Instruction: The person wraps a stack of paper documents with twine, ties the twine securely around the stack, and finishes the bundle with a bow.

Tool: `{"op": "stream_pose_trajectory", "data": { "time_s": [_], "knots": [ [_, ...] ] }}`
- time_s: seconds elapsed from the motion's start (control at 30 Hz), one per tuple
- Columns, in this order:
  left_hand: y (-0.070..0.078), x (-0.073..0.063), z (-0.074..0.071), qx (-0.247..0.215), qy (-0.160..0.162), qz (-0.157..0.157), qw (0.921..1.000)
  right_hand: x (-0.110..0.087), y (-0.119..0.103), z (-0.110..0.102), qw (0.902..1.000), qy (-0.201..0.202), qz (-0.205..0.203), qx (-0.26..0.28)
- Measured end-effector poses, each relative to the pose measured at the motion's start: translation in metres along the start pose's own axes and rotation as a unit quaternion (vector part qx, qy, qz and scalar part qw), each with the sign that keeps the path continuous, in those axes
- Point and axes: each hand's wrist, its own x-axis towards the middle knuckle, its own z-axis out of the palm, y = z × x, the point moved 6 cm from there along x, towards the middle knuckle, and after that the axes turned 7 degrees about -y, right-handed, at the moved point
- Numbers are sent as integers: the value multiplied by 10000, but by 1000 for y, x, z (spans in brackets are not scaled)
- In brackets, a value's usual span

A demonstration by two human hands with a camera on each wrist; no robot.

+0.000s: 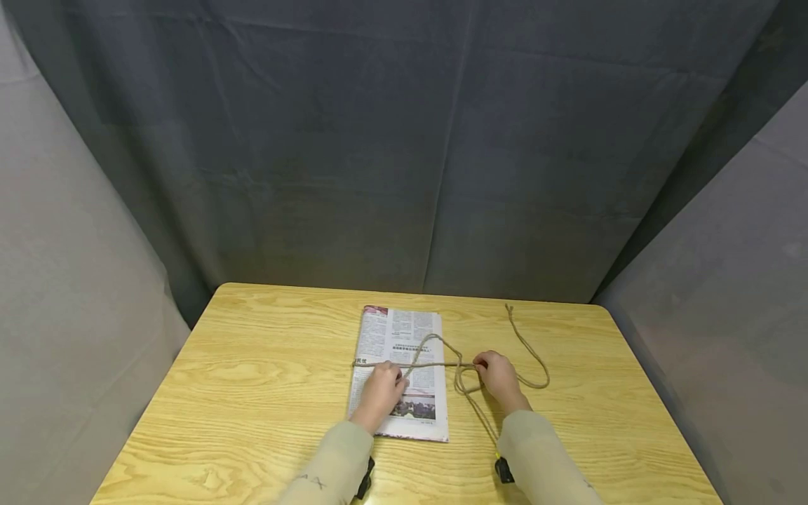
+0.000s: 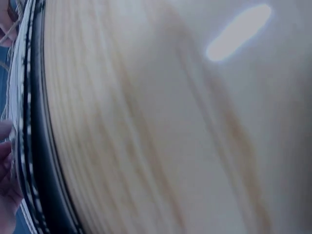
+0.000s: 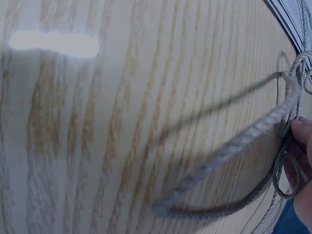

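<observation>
On the yellow wood-grain table (image 1: 271, 358), my left hand (image 1: 380, 394) is pinching a thin tan twisted rope (image 1: 435, 364) over a folded grey-white printed newspaper (image 1: 421, 384), rope crossing it and looping past its right edge, where my right hand (image 1: 499, 379) is pinching another stretch, fingertips closed narrow.

On the table (image 1: 265, 365), rope (image 1: 459, 365) crosses the newspaper (image 1: 423, 384) and extends rightward.

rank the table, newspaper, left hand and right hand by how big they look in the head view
1. Table
2. Newspaper
3. Left hand and right hand: too alike to rank
</observation>
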Motion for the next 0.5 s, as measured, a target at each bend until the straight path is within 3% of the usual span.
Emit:
{"op": "stream_pose_trajectory", "data": {
  "time_s": [0.27,0.5],
  "knots": [
    [0,1,2,76,-204,-200,9996,1,-1,0,10000,-15,33,-23],
    [-12,-6,-2,60,-853,-488,9951,1,-2,-1,9999,-47,52,-86]
  ]
}}
